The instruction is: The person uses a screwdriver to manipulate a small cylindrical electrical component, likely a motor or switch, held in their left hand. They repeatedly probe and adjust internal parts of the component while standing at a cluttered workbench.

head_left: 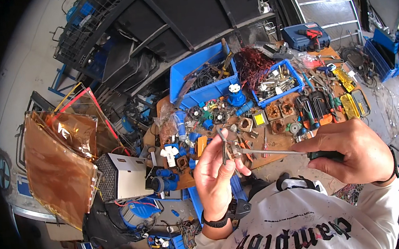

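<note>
My left hand (215, 175) is raised in front of the table, its fingers closed round a small dark-grey metal piece (224, 147) with flat arms; its exact kind I cannot make out. My right hand (356, 152) grips a screwdriver (276, 152) by its dark handle. The long steel shaft points left, and its tip reaches the metal piece, at or very near a small part between the left fingers. Whether the tip sits in a screw is too small to see.
Cluttered across the wooden table (258, 135) are rusty square boxes, blue fittings and hand tools. Behind stand a blue crate (184, 94) and a blue tray (261, 103) of bolts. A red drill (314, 35) rests near a blue case (291, 33). A white box (130, 174) stands left.
</note>
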Motion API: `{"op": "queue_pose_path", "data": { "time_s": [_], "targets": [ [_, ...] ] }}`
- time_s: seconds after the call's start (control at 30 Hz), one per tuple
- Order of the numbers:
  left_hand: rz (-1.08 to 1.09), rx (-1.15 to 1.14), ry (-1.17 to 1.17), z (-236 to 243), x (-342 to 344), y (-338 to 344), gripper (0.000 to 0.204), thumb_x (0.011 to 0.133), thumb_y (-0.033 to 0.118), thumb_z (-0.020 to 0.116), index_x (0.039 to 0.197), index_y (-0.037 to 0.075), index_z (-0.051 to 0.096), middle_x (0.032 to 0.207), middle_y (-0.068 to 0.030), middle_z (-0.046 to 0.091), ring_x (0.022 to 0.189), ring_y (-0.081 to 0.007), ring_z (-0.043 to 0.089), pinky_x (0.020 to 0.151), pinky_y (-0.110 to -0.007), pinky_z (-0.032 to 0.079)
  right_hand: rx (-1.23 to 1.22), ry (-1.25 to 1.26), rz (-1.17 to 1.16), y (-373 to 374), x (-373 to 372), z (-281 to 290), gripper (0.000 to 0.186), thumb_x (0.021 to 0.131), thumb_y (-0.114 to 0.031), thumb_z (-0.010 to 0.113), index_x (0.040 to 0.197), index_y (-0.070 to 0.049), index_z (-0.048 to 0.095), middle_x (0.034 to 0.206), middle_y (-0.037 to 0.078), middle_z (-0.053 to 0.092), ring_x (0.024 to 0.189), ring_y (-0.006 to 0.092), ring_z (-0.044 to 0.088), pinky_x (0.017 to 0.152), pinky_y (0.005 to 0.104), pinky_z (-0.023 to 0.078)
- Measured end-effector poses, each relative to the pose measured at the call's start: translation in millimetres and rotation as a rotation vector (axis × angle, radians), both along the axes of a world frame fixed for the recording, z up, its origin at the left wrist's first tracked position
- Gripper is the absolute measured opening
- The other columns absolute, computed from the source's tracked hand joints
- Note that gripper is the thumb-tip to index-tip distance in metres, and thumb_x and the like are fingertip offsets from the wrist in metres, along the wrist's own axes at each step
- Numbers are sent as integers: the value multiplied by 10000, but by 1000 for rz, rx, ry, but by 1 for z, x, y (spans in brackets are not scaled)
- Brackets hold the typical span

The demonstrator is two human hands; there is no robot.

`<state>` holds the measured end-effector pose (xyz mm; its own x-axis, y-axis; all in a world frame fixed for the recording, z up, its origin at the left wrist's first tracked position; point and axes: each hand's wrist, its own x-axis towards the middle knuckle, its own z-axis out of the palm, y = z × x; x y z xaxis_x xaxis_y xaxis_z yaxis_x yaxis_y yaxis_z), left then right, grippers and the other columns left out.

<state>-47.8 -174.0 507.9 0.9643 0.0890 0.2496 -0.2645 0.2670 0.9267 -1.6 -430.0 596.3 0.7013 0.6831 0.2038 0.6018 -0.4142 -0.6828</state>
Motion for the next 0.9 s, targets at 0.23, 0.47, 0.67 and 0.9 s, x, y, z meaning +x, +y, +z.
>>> {"op": "queue_pose_path", "data": {
  "time_s": [0.23,0.47,0.67,0.9],
  "targets": [
    [107,-39,-41,-1,3,-7,538,879,147,636,1340,-13,411,1046,-108,596,755,-147,578,594,-316,563,-4,133,-32,-2,-4,7,259,785,-94,683,1037,-41,655,790,157,673,715,323,661,636,368,520],
    [232,-4,-53,-4,3,-8,496,862,93,643,1297,-16,432,996,-90,593,711,-154,602,565,-302,565,49,191,42,2,-6,-1,244,819,-114,663,1047,-27,648,776,181,665,701,339,659,626,384,522],
    [269,-23,-114,-10,4,-9,506,841,51,654,1287,-18,425,1039,-95,578,760,-167,611,567,-306,571,100,140,58,9,-7,-6,254,827,-119,655,1067,-36,635,791,185,663,710,353,654,625,399,524],
    [316,-48,-175,-17,0,-3,594,732,-57,742,1242,7,445,1165,-115,519,1032,-212,581,841,-345,545,119,18,85,18,-14,-19,323,827,-118,650,1128,-27,579,867,189,652,694,359,648,618,420,530]
  ]
}}
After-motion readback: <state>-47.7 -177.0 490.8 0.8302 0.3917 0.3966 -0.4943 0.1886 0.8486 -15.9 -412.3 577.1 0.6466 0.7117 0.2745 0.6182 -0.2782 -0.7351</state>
